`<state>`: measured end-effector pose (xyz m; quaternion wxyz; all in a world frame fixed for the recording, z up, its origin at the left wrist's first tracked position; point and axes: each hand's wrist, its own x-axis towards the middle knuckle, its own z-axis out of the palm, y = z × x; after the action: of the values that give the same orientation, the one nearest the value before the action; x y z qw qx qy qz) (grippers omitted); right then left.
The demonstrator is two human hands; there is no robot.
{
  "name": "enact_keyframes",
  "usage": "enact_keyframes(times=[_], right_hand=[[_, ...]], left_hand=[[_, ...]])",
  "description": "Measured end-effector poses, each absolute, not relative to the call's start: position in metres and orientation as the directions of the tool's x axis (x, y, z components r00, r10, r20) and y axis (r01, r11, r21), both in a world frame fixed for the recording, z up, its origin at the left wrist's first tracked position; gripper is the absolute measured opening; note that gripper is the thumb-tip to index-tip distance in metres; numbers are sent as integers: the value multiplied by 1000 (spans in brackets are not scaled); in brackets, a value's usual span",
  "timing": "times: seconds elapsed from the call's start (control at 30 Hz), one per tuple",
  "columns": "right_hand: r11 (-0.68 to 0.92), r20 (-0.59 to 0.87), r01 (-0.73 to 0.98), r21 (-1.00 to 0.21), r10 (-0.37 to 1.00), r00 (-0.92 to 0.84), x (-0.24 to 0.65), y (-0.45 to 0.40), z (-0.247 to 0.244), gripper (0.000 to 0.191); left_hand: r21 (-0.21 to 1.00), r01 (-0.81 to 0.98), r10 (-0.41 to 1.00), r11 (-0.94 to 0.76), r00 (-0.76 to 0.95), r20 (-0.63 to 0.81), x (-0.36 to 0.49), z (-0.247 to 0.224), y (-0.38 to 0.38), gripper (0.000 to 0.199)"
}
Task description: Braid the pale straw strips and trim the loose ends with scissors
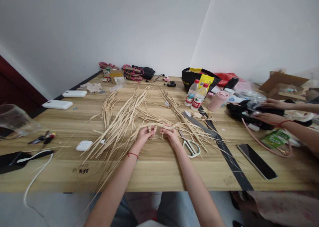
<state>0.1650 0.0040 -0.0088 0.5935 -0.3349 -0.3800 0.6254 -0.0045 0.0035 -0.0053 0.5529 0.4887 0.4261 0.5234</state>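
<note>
Between my two hands is a braided straw strip (157, 124), bowed upward in the middle, with short ends hanging from it. My left hand (144, 135) is closed on its left part, thumb against the braid. My right hand (170, 134) pinches the right part. Loose straw strands (124, 117) spread in a bundle to the left of my hands, some reaching past the table's front edge. More straw (174, 107) lies behind and to the right. Scissors (191, 148) with pale handles rest just right of my right hand, their blades partly under straw.
Two water bottles (194, 96), a pink cup (218, 101) and a black bag (199, 77) stand at back right. A phone (257, 161) lies at right. Another person's hands (271, 112) touch plastic and black items there. A white earbud case (84, 145) and a clear pitcher (17, 120) are left.
</note>
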Motion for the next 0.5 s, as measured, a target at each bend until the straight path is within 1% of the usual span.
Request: enact_keyframes(times=[0.3, 0.5], right_hand=[[-55, -5, -544, -837, 996, -92, 168, 6, -10, 32], [-64, -33, -594, -802, 997, -63, 170, 7, -8, 30]], left_hand=[[990, -138, 985, -18, 167, 41, -5, -5, 3, 39], [990, -134, 987, -53, 145, 73, -4, 3, -2, 37]])
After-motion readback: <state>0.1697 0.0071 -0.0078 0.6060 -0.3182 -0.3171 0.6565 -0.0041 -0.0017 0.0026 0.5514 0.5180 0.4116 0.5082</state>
